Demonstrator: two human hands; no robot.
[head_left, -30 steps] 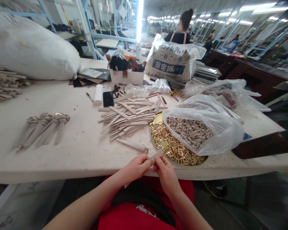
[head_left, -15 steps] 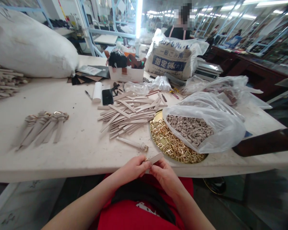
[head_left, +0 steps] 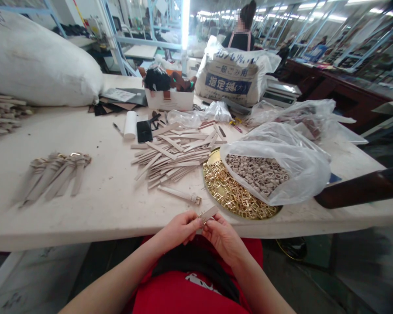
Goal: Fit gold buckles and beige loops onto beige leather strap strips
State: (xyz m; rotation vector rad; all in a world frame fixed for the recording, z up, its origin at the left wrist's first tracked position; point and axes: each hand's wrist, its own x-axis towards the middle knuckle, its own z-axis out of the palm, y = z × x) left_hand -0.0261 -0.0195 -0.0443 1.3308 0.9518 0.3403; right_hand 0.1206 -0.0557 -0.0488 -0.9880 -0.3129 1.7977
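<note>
At the table's near edge my left hand (head_left: 187, 224) and my right hand (head_left: 218, 229) meet, both closed on one short beige strap (head_left: 210, 213). A bit of gold buckle shows by the left fingertips; the rest of the strap is hidden in my fingers. Just beyond lies a beige strap with a gold buckle (head_left: 180, 194). A heap of loose beige strips (head_left: 175, 159) spreads behind it. To the right, a round gold tray (head_left: 220, 186) carries many gold buckles, and a clear plastic bag (head_left: 301, 183) of small beige loops (head_left: 255, 172) rests partly over it.
Buckled straps (head_left: 57, 174) lie bundled at the left. Behind are a phone (head_left: 144, 131), a white roll (head_left: 130, 125), a white box (head_left: 170, 99) and a printed sack (head_left: 231, 78). A large white sack (head_left: 42, 61) fills the far left. A person (head_left: 242, 37) is beyond the table.
The strap between my hands has slid down and left, with less of it sticking out. Both hands stay close together. The whole view has shifted slightly.
</note>
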